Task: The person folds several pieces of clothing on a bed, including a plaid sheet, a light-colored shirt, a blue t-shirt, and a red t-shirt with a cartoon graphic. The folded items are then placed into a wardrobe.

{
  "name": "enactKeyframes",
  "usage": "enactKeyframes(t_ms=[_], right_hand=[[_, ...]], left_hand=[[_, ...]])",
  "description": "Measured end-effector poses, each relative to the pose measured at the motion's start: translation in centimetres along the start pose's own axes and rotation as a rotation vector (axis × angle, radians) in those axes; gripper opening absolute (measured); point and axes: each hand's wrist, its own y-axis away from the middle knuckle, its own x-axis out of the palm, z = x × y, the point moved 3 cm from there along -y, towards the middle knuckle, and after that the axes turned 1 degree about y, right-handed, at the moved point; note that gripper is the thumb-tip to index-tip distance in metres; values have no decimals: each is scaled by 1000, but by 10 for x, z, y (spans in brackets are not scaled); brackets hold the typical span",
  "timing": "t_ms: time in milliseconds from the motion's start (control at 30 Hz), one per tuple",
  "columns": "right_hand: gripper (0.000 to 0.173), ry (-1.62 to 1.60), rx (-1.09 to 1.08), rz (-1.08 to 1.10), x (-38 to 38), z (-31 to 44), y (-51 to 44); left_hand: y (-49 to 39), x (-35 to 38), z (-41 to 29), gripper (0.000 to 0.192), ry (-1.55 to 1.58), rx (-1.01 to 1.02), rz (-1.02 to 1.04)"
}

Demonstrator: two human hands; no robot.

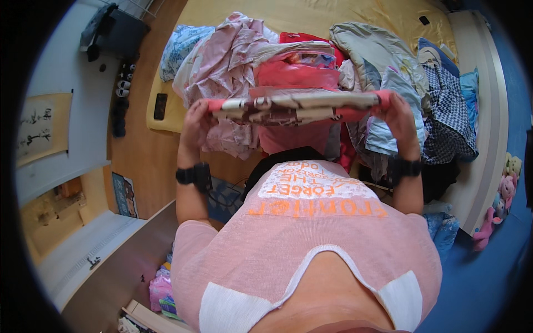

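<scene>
Stretched level between both hands is a coral-pink garment [287, 109] with a cream and dark brown print, slightly blurred. My left hand [196, 120] grips its left end, and my right hand [397, 114] pinches the right end. Behind it lies a pile of folded red and pink fabric [297, 75]. Pink floral cloth [227, 58] is heaped near my left hand. Beside my right hand rests a pale blue cloth [389, 129], partly hidden by the wrist. A greenish-grey quilt [370, 45] spreads farther back.
The yellow-sheeted bed [300, 16] carries the piles. A dark phone [160, 106] lies at its left edge. Black-and-white patterned cloth [447, 98] sits beside the bed's right side rail [485, 125]. Shoes [120, 95] line the wall at left, and plush toys [507, 187] stand at right.
</scene>
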Motion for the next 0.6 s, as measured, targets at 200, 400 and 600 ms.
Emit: enactKeyframes(t_ms=[200, 400, 600], right_hand=[[30, -34, -333, 125, 18, 106, -41], [28, 61, -533, -8, 32, 154, 19], [21, 79, -202, -285, -33, 10, 54]], left_hand=[[-51, 63, -116, 18, 19, 325, 112], [-10, 100, -164, 19, -131, 535, 86], [-10, 38, -26, 16, -272, 131, -3]])
